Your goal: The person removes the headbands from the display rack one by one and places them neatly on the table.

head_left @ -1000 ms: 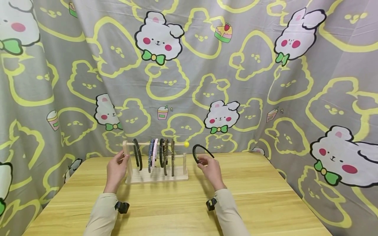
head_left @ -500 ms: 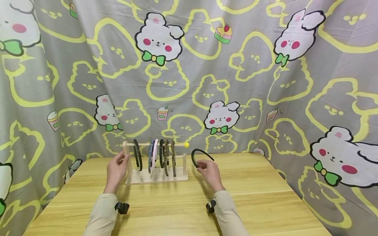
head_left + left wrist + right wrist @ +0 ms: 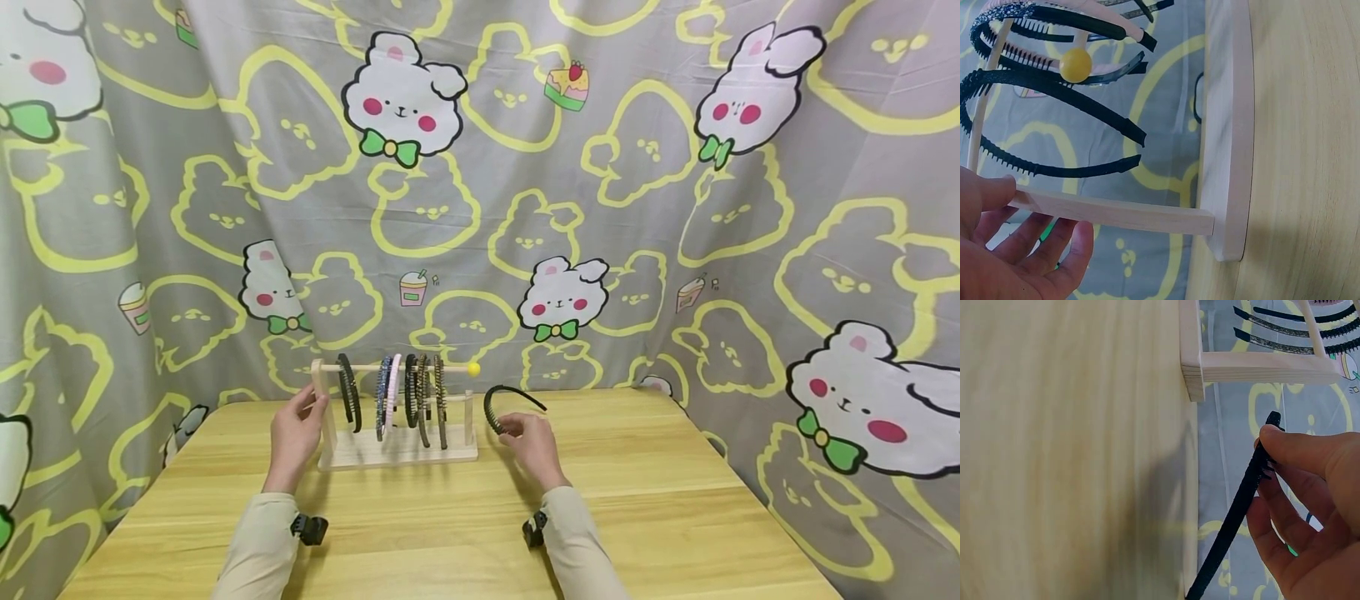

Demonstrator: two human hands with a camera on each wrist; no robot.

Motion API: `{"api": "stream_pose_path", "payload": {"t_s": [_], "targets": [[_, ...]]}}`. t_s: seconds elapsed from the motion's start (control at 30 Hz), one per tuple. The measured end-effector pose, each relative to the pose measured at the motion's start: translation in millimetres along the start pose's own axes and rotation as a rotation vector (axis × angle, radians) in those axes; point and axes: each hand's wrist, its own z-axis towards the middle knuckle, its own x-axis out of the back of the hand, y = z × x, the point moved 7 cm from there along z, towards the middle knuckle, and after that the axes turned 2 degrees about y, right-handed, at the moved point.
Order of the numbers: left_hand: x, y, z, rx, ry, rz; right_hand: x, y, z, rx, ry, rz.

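Note:
A pale wooden headband stand (image 3: 375, 456) carries several headbands on its rod. Leftmost hangs a black one (image 3: 349, 398); a blue patterned one (image 3: 382, 400) and a pink one (image 3: 393, 396) hang close together, with dark and brown ones to their right. My left hand (image 3: 296, 433) grips the upper part of the stand's left post (image 3: 1129, 211), thumb on one side and fingers on the other. To the right of the stand, my right hand (image 3: 534, 442) pinches a black toothed headband (image 3: 1227, 525) near one end, between thumb and fingers. It is apart from the stand.
A yellow ball (image 3: 474, 369) caps the right end of the upper rod. A shorter post (image 3: 468, 417) stands below it. The wooden table (image 3: 420, 533) reaches back to a grey curtain (image 3: 465, 200) with cartoon prints.
My right hand has shifted slightly left and down, and the black headband has tilted lower and flatter. My left hand and the stand have stayed put.

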Motion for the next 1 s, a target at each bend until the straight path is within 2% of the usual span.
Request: {"api": "stream_pose_path", "payload": {"t_s": [0.6,1.0], "targets": [[-0.9,-1.5,-0.3,0.019,-0.017,-0.007,-5.5,5.4,-3.8,-0.017,-0.059,-0.023],[-0.5,-3.1,-0.2,0.024,-0.025,-0.006,-8.0,1.7,-8.2,0.001,-0.104,-0.095]]}}
